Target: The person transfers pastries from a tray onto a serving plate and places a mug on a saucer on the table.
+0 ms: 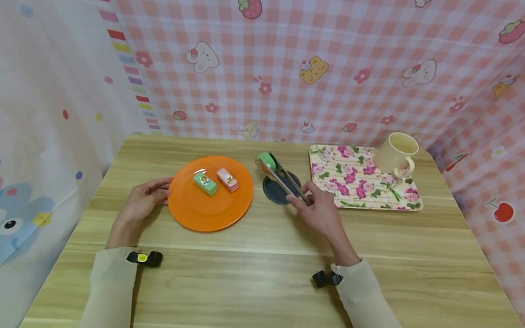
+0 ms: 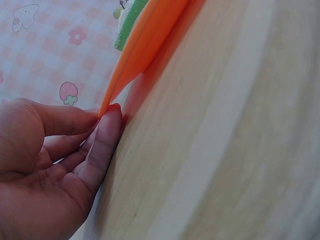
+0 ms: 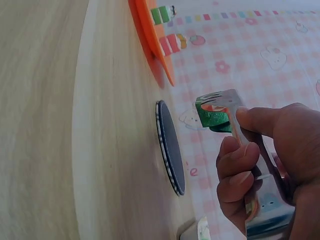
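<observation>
My left hand pinches the left rim of an orange plate, thumb and fingers on either side of the edge; in the left wrist view that rim is tilted up off the table. On the plate lie a green toy cake slice and a pink toy cake slice. My right hand grips metal tongs. Between the tongs' tips is a green piece, held above the table; the tongs partly cover it. Beneath the tongs lies a dark round coaster, to the right of the plate.
A floral tray rests at the back right, with a cream mug standing on it. Behind the wooden table hangs a pink checked cloth. A pale cloth hangs on the left.
</observation>
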`<state>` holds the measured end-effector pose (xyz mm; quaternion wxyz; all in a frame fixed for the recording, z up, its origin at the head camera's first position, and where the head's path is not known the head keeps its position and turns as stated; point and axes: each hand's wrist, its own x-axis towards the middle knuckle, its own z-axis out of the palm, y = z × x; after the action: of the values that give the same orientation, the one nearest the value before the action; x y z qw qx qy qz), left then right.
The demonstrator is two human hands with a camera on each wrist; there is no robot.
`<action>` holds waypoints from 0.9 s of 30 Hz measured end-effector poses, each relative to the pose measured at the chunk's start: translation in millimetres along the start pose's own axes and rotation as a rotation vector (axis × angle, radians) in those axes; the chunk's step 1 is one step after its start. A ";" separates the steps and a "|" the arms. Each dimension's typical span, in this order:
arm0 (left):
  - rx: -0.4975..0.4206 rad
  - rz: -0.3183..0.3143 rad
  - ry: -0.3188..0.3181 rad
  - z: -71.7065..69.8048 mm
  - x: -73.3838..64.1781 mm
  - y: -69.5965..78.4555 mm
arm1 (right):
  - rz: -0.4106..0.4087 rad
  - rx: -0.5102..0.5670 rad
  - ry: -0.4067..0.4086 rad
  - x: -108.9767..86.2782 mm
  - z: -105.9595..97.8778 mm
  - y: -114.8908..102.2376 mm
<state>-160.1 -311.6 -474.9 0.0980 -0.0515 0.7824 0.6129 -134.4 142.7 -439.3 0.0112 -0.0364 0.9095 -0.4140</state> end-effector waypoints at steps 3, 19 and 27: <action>0.001 -0.002 -0.001 -0.7 -0.8 0.0 | -0.020 0.023 -0.018 -1.7 2.2 -4.1; -0.010 -0.010 0.019 -0.9 -2.9 0.0 | -0.116 0.037 -0.078 -9.1 15.5 -19.9; -0.011 -0.004 0.021 -0.1 -3.5 1.9 | -0.186 0.018 -0.089 -10.3 22.8 -30.0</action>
<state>-157.1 -311.3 -472.3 0.0906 -0.0599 0.7800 0.6163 -121.2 106.6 -431.8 0.0136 -0.1390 0.8971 -0.4191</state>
